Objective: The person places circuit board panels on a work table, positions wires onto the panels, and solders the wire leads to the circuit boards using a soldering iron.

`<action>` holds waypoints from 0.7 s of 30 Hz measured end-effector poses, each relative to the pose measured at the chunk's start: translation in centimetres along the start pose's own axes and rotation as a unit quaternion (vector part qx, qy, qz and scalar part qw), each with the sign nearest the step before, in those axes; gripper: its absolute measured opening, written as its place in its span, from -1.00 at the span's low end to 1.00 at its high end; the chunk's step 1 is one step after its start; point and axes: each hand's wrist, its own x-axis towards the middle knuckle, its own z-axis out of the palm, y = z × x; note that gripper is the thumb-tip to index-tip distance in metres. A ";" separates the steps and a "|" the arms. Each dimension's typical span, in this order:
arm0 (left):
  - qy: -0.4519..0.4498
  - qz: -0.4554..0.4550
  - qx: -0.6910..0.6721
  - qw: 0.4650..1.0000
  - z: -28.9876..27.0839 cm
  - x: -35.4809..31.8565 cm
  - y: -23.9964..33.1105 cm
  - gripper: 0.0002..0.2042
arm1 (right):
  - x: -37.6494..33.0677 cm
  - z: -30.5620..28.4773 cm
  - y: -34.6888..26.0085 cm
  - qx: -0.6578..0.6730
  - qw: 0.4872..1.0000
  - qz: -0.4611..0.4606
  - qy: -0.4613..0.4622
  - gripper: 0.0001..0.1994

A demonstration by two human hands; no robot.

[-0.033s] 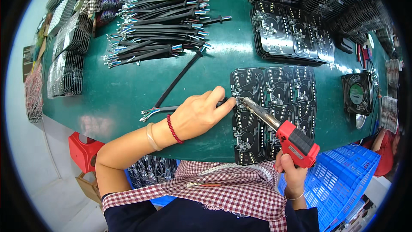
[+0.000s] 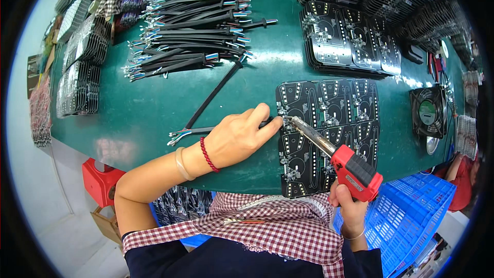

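My left hand (image 2: 242, 134) pinches a black multi-wire cable (image 2: 198, 131) between thumb and fingers. One end of it meets the left edge of a black circuit board panel (image 2: 337, 104); the bare coloured wires of the other end fan out left of my wrist. In my right hand (image 2: 350, 203) is a red and black soldering gun (image 2: 357, 171), gripped by its handle. Its metal tip rests at or just above the board, close to my left fingertips; contact is too small to make out. Beyond my left hand, another black cable (image 2: 216, 92) lies slantwise on the table.
A pile of black cables (image 2: 195, 33) covers the far left of the green table (image 2: 139, 118). Stacked circuit boards (image 2: 350, 36) stand at the far right, more boards (image 2: 80, 87) at the left. A black fan (image 2: 428, 113) sits right; a blue crate (image 2: 411, 206) stands below the table edge.
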 end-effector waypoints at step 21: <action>0.014 -0.026 -0.040 0.999 0.1 0.3 -0.4 -0.68 | -0.6 0.0 0.0 -0.002 0.999 -0.029 0.023 -0.68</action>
